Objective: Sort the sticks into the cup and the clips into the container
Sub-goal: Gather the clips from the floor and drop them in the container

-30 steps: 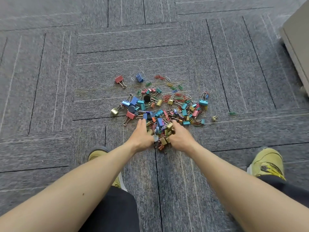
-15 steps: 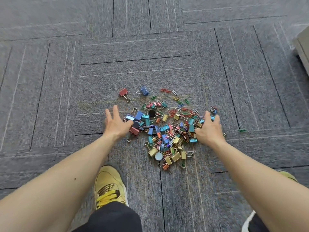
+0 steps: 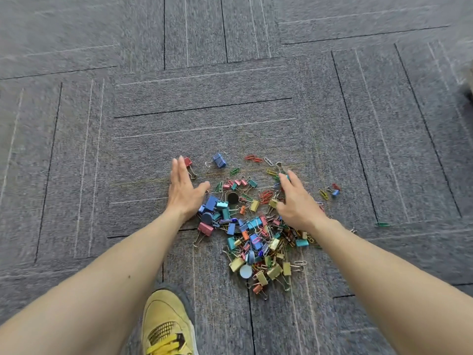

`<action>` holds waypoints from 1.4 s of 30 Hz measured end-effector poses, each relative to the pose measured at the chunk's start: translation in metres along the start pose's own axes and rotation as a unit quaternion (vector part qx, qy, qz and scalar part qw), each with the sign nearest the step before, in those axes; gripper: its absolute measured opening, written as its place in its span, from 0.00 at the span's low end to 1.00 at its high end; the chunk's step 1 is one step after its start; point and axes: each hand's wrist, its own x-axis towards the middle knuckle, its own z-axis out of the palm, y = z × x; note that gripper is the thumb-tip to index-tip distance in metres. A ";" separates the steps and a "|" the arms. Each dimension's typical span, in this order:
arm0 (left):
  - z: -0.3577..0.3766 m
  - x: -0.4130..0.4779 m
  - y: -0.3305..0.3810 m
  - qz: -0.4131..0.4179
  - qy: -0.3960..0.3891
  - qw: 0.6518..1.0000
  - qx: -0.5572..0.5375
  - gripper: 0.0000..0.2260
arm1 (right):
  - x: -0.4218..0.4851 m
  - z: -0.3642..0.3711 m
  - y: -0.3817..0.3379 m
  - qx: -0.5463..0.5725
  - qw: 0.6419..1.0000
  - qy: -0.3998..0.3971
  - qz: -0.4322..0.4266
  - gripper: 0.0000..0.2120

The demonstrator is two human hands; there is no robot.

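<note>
- Both hands were out flat and we held nothing: our left hand point(image 3: 183, 193) sat at the heap's left edge, fingers straight and together, tips just beside a red clip point(image 3: 188, 162).
- Our right hand point(image 3: 298, 206) hovered over the heap's right side with its fingers fanned wide. Its underside was hidden, though it looked empty.
- The clips point(image 3: 256, 239) lay heaped on the carpet point(image 3: 204, 85) between and below our wrists. A blue clip point(image 3: 219, 160) sat beyond the heap and a green clip point(image 3: 382, 224) well apart to the right.
- We saw no cup and no container. Faint yellowish lines near the far strays might have been sticks, but they were too thin to tell.
- The step looked like raking the scatter in. We judged it best to start outside the strays, keep the palms low and drag slowly inward, since the wire handles could snag the pile.
</note>
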 end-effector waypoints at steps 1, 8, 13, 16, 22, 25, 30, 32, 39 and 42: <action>0.000 0.004 0.001 0.004 -0.003 1.000 0.005 0.42 | 0.003 0.000 -0.003 -0.001 1.000 -0.008 -0.006 0.34; 0.005 0.018 0.022 0.084 -0.048 0.994 0.054 0.37 | 0.029 -0.002 -0.029 -0.020 0.997 -0.030 -0.062 0.33; 0.014 0.016 0.033 0.153 -0.089 0.977 0.118 0.34 | 0.039 0.006 -0.048 -0.044 0.993 -0.033 -0.101 0.32; 0.014 0.010 0.031 0.187 -0.115 0.968 0.121 0.31 | 0.041 0.011 -0.054 -0.068 0.989 -0.036 -0.127 0.30; 0.013 -0.007 0.018 0.198 -0.156 0.961 0.117 0.29 | 0.030 0.012 -0.053 -0.076 0.985 -0.018 -0.154 0.19; 0.014 -0.022 0.017 0.218 -0.201 0.948 0.119 0.27 | 0.017 0.012 -0.045 -0.098 0.981 -0.005 -0.167 0.17; 0.018 -0.043 0.000 0.212 -0.241 0.944 0.080 0.28 | -0.011 0.020 -0.033 -0.132 0.973 -0.007 -0.188 0.19; 0.014 -0.051 -0.002 0.206 -0.244 0.945 0.065 0.27 | -0.020 0.024 -0.028 -0.128 0.973 -0.012 -0.190 0.21; -0.003 -0.069 -0.028 0.018 0.047 0.995 0.083 0.27 | -0.038 0.032 -0.003 -0.132 0.984 0.101 -0.070 0.26; 0.012 -0.087 -0.046 -0.018 -0.016 0.995 0.093 0.34 | -0.046 0.037 0.011 -0.128 0.988 0.073 0.046 0.31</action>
